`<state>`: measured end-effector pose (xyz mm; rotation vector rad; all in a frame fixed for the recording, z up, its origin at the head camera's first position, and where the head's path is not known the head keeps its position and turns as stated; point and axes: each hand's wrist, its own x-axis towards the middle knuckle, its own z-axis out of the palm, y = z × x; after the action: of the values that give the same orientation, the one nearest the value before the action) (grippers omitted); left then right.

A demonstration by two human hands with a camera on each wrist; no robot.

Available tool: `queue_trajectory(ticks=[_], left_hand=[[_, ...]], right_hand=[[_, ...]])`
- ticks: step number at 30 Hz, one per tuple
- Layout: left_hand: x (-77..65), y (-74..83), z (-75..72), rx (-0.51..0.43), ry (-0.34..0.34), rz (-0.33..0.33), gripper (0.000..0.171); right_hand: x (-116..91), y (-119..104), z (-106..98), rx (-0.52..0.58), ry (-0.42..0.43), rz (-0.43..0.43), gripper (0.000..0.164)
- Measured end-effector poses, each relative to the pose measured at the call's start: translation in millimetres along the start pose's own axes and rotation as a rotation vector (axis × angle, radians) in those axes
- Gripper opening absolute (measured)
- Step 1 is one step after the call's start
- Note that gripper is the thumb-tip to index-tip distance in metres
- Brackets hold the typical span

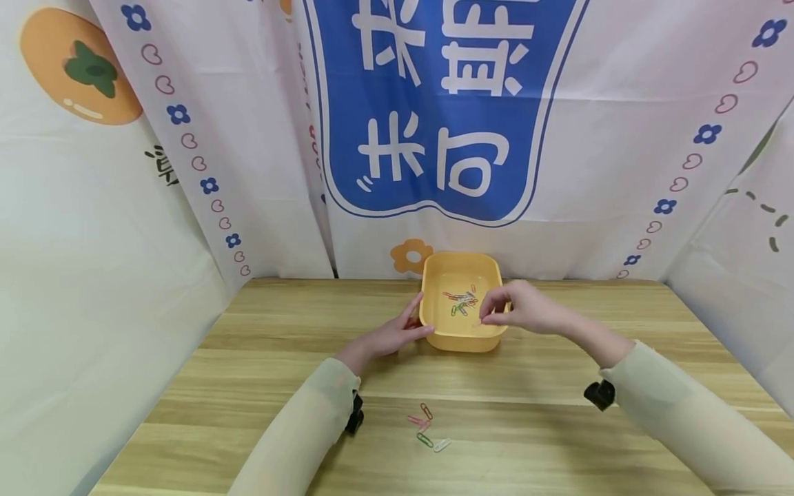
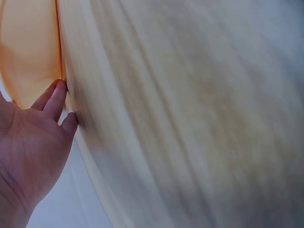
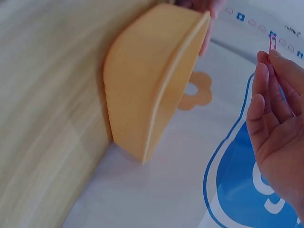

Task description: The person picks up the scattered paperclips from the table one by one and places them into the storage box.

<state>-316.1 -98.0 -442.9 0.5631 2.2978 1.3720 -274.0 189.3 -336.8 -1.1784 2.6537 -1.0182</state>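
Note:
A yellow plastic basin (image 1: 468, 343) stands at the back of the table, with several coloured paper clips (image 1: 462, 301) on its bottom. My left hand (image 1: 397, 335) rests against the basin's left side near the front corner. Its fingers (image 2: 56, 97) are fairly straight against the wall in the left wrist view. Over the basin's right rim is my right hand (image 1: 524, 308). Between thumb and forefinger it pinches a pink paper clip (image 3: 272, 42), held above the basin's inside.
Nearer the front of the wooden table (image 1: 527, 427) lie several loose paper clips: a red one (image 1: 426, 411), pink ones (image 1: 415, 419), a green one (image 1: 424, 439) and a white one (image 1: 442, 445). A printed cloth (image 1: 384, 241) hangs close behind the basin.

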Motion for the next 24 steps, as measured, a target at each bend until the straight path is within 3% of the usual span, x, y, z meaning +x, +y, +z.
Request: queue_trajectory(ticks=[11, 24], left_hand=[[-1.0, 0.1, -0.5, 0.016, -0.006, -0.006, 0.086], [-0.6, 0.6, -0.6, 0.002, -0.007, 0.005, 0.086]], right_hand=[[32.1, 19.8, -20.9, 0.01, 0.084, 0.118, 0.005], [58.4, 71.3, -24.0, 0.056, 0.256, 0.353, 0.013]])
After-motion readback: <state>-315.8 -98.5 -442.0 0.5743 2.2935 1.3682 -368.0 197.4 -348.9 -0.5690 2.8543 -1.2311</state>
